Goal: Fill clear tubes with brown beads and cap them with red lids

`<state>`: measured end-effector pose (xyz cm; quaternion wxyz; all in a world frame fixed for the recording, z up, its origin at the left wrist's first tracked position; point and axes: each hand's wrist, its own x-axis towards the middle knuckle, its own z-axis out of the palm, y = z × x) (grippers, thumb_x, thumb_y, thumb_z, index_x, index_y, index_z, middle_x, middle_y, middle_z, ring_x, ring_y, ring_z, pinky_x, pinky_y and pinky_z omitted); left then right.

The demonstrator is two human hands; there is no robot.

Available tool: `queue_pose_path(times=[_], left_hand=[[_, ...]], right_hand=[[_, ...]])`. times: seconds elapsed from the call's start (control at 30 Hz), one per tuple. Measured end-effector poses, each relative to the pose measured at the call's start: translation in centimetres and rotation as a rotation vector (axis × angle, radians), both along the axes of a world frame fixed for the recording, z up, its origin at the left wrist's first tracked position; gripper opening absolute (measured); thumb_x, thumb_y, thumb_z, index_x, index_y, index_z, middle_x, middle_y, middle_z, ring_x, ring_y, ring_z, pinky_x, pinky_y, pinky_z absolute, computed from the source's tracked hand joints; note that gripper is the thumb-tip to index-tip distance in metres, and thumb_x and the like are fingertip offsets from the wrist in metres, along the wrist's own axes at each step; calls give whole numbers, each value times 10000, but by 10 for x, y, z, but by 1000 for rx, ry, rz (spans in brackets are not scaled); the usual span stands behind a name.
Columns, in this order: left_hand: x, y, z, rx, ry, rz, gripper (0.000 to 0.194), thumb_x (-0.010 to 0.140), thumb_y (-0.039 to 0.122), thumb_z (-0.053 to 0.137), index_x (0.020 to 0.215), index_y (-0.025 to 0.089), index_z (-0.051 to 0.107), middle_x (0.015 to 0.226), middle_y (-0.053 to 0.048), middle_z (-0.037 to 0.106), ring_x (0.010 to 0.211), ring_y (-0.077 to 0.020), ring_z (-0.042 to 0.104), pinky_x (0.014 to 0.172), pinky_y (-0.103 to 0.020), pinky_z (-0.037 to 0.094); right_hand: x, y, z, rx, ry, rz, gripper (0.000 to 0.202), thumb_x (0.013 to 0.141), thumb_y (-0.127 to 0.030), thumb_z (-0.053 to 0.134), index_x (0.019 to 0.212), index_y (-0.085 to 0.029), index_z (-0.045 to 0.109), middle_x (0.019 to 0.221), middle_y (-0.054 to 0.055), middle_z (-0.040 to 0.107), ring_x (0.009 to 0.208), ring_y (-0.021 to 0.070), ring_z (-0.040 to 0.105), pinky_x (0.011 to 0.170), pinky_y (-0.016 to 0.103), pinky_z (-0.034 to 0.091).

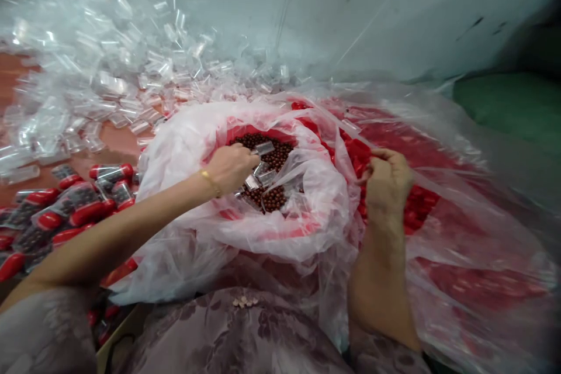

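In the middle, a white plastic bag (pixel 175 140) lies open with its sides bunched, lined with red inside. Small round brown beads (pixel 278 158) fill it, and several clear plastic tubes (pixel 264 148) rest on them. My left hand (pixel 234 167) is over the beads at the bag's left side, fingers curled closed beside the tubes; what they hold is hidden. To the right, my right hand (pixel 389 178) pinches at the opening of a clear bag of red caps (pixel 357 155). Whether a cap or the film is between its fingers I cannot make out.
A large heap of clear tubes (pixel 114 82) spreads across the back left. Bead-filled tubes with red caps (pixel 83 201) are piled at the left. More red pieces show through clear sheeting (pixel 477 280) on the right. A pale wall (pixel 350 11) stands behind.
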<state>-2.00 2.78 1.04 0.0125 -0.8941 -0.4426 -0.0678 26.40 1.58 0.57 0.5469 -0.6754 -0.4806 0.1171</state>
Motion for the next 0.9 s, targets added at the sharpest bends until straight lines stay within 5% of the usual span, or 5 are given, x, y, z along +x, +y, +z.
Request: queue_pose_path(times=[0.13,0.3,0.37,0.57,0.9], left_hand=[[38,47,-39,-28,163,-360,327,853,137,427,1075,239,646,1067,-120,633,923,-210,582,657,-285,395],[47,73,-66,-112,183,-554,395,864,168,417,1220,254,563,995,-115,655,922,-211,600,719,-298,428],[48,68,-64,-170,124,-456,462,830,147,456,1285,212,501,1050,-126,642,965,-222,600,769,-304,449],[53,53,-51,-472,-18,258,323,803,260,541,1041,62,635,1060,-216,631,1011,-308,611,820,-357,487],[68,81,-72,-670,-356,408,254,687,334,706,845,137,685,802,-59,674,756,-185,625,613,-223,455]], right_hand=[[-48,-2,-18,157,361,239,223,636,-266,613,834,-211,528,614,-84,470,391,49,343,386,207,365],[-70,-2,-43,-21,299,383,160,665,-268,638,782,-191,560,567,-81,496,389,53,404,384,196,346],[-68,-2,-45,-21,290,380,160,680,-264,638,800,-187,566,572,-80,502,396,53,414,393,194,346],[-66,-2,-43,-10,288,366,148,681,-250,640,794,-187,568,564,-79,488,415,53,398,403,193,320],[-66,-4,-40,-17,363,446,132,773,-319,584,780,-193,543,562,-73,487,409,53,384,404,197,308]])
